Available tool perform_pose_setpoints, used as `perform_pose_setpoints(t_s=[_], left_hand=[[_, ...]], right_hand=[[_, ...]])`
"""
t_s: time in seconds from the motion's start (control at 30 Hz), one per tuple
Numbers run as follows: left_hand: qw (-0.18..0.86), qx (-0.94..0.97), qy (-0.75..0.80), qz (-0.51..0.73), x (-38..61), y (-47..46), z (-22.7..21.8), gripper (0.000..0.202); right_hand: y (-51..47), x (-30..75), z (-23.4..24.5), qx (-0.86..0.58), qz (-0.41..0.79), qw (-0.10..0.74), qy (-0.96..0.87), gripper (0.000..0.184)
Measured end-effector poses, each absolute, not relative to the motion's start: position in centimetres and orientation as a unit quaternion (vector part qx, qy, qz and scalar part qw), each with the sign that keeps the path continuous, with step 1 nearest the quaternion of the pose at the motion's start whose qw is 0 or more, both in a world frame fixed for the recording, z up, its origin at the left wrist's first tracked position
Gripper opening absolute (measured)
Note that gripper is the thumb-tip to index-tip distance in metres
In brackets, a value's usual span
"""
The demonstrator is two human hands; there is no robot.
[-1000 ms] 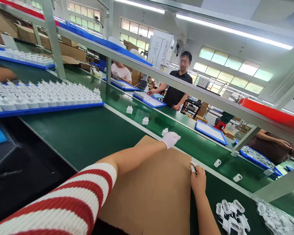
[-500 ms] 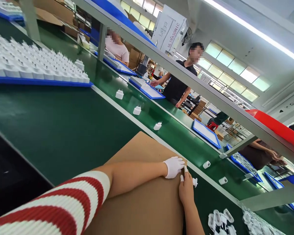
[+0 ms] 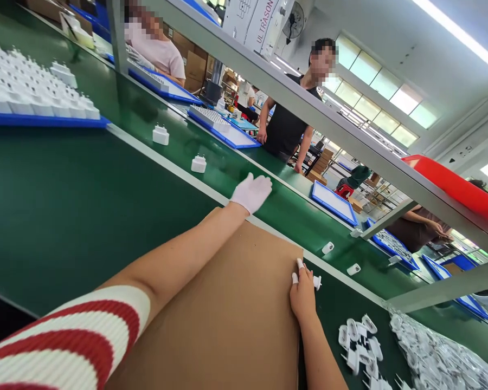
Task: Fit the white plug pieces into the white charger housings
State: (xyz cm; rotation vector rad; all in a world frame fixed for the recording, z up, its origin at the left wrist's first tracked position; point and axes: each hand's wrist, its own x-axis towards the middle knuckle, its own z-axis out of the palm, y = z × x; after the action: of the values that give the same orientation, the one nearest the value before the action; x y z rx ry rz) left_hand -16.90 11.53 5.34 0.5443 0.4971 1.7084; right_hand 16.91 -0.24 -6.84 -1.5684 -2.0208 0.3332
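Note:
My left hand point(image 3: 252, 194), in a white glove, reaches over the far edge of the cardboard sheet point(image 3: 228, 303) to the green conveyor belt. Its thumb and fingers are stretched out, and whatever lies beneath the palm is hidden. My right hand point(image 3: 303, 292), with white finger covers on at least two fingertips, rests curled at the cardboard's right edge. A white plug adapter point(image 3: 317, 283) pokes out past its outer side, mostly hidden by the fingers. Two white plug adapters point(image 3: 160, 135) stand upright on the belt, left of my left hand.
A blue tray point(image 3: 44, 120) of upright adapters stands at the left. Two more adapters point(image 3: 353, 269) lie on the belt at right. Loose white parts point(image 3: 360, 346) and a pile of clear-wrapped pieces point(image 3: 439, 352) lie nearby. A metal shelf beam point(image 3: 309, 114) crosses above; co-workers are beyond.
My left hand has moved from beside my right hand out over the belt, up and left. The right hand stays at the cardboard edge. The view has shifted slightly.

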Motion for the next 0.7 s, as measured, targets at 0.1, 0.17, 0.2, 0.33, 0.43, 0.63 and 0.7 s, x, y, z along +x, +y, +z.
perform_pose_setpoints(t_s=[0.1,0.17,0.2,0.33,0.43,0.63,0.7], left_hand=[[0.566,0.175,0.142,0.793,-19.5,10.0,7.6,0.070],[0.558,0.158,0.098,0.809,-19.9,8.6,8.7,0.071],[0.557,0.162,0.090,0.810,-19.8,8.0,9.2,0.072],[0.553,0.197,0.113,0.802,-19.2,6.6,10.4,0.080],[0.555,0.214,0.113,0.796,-19.3,7.0,10.2,0.083],[0.600,0.177,0.101,0.774,-18.8,10.1,5.0,0.084],[0.632,0.124,0.170,0.746,-18.1,10.8,2.6,0.088]], right_hand=[[-0.2,17.0,-6.8,-0.577,0.118,0.278,-0.759,0.053],[-0.2,17.0,-6.8,-0.574,0.117,0.277,-0.762,0.052],[-0.2,17.0,-6.7,-0.573,0.117,0.277,-0.762,0.052],[-0.3,17.1,-6.6,-0.569,0.118,0.276,-0.766,0.051],[-0.3,17.0,-6.5,-0.569,0.118,0.273,-0.767,0.050],[-0.6,16.7,-6.2,-0.578,0.114,0.264,-0.763,0.052],[-0.7,16.6,-6.1,-0.584,0.117,0.259,-0.760,0.053]])
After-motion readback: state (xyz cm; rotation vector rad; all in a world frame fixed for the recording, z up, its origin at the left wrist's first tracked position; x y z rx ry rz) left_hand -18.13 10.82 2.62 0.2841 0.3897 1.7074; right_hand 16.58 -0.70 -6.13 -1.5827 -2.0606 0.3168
